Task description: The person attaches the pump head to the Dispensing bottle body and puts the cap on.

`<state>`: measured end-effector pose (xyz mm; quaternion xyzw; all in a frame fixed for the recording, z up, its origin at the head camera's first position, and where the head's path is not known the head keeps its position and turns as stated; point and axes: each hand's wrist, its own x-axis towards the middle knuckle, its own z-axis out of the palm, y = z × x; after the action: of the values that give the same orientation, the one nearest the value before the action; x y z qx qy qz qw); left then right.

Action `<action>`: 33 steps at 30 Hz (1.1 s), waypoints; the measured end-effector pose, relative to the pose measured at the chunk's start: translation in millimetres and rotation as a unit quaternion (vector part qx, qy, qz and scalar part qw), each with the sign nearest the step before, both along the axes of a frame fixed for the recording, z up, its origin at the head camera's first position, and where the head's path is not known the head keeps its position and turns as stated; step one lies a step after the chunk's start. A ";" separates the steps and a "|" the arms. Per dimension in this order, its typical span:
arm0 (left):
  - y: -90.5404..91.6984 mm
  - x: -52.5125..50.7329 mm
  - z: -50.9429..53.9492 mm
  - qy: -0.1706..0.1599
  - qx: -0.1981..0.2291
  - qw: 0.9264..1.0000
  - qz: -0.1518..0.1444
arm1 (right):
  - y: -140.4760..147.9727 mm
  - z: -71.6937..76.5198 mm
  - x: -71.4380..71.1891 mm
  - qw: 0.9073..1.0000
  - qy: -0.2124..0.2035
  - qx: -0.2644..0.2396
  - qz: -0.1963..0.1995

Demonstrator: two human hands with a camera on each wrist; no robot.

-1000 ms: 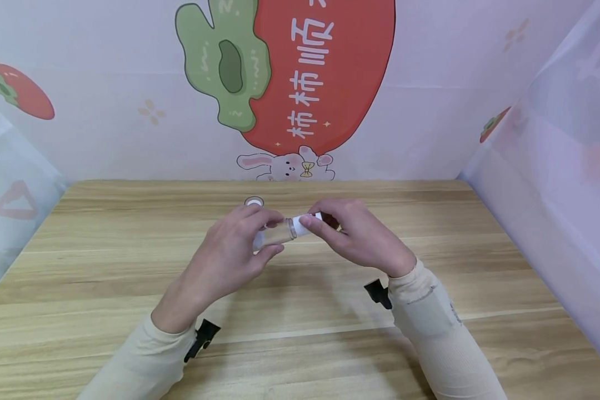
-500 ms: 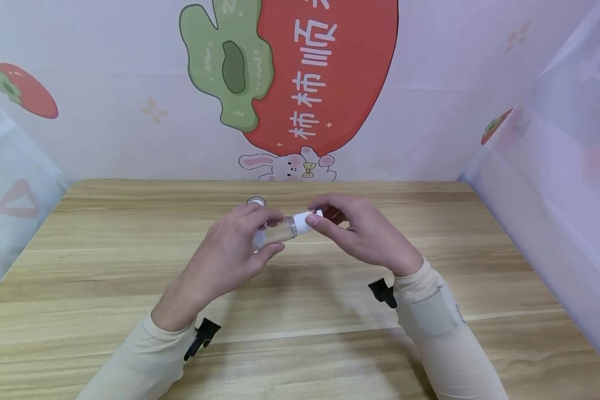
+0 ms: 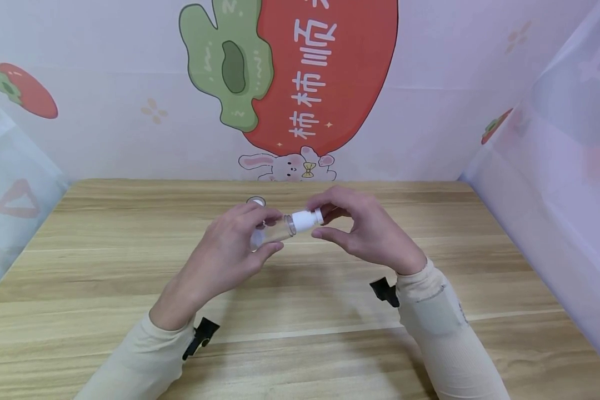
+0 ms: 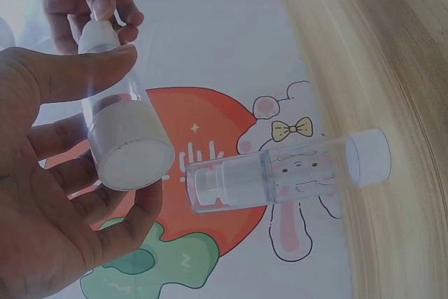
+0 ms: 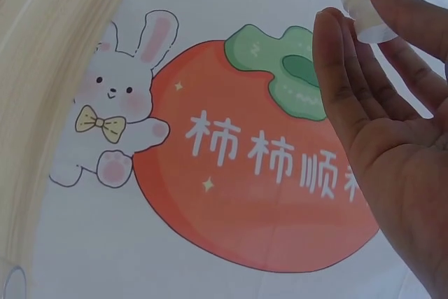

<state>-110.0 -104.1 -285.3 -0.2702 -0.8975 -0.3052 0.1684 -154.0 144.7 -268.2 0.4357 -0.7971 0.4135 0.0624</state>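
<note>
A clear bottle with a white pump top [image 3: 305, 220] is tilted between the hands, its top toward the right. My left hand [image 3: 225, 250] grips the clear body, thumb below and fingers above; in the left wrist view its white base [image 4: 134, 150] faces the camera. My right hand [image 3: 367, 230] is around the pump's end with thumb and fingers spread apart. In the head view a small gap shows between that thumb and the pump; contact of the fingers is hard to tell.
A second clear bottle [image 4: 308, 173] with a white pump and base stands on the wooden table [image 3: 300, 344] behind my left hand; its top [image 3: 256, 201] shows in the head view. A printed backdrop [image 3: 430, 122] rises behind the table, with sheets at both sides.
My right hand has shifted slightly right and upward, and its thumb has come off the pump top, uncovering more white. My left hand keeps its grip, nearly still.
</note>
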 end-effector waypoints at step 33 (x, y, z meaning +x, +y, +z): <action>1.2 1.8 -1.9 0.024 -0.014 1.000 0.001 | -4.6 -0.6 1.9 0.997 -0.008 0.073 -0.040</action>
<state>-108.2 -102.9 -287.2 -0.2789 -0.8977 -0.2857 0.1863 -152.2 140.1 -268.8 0.4041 -0.8423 0.3545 0.0405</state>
